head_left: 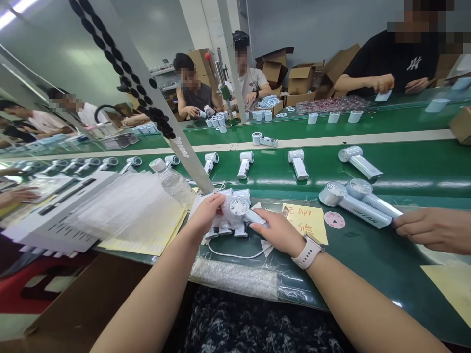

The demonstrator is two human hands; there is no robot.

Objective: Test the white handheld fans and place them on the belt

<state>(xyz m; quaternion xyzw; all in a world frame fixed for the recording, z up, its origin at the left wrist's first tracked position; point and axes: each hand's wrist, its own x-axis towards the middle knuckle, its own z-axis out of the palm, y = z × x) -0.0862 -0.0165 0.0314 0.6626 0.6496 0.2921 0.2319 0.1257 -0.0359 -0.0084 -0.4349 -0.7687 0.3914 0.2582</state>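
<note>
My right hand (277, 228), with a white watch on the wrist, is closed around the handle of a small white handheld fan (239, 206). The fan's round grille faces up toward me. Just left of the fan head, my left hand (206, 213) has its fingers pinched together. Something thin and clear shows about those fingertips, with a bit of red, but I cannot make out what it is. More white fans (241, 229) lie close together beneath the held one, partly hidden by it. A white cable (235, 256) curves on the green bench below them.
White fans (299, 164) lie spaced along the green conveyor (324, 176). A water bottle (172, 184), plastic sheets (121, 201) and a slanted post (147, 98) stand left. A yellow note (309, 223) lies right. Another person's hand (436, 229) touches two fans (362, 206). Co-workers sit opposite.
</note>
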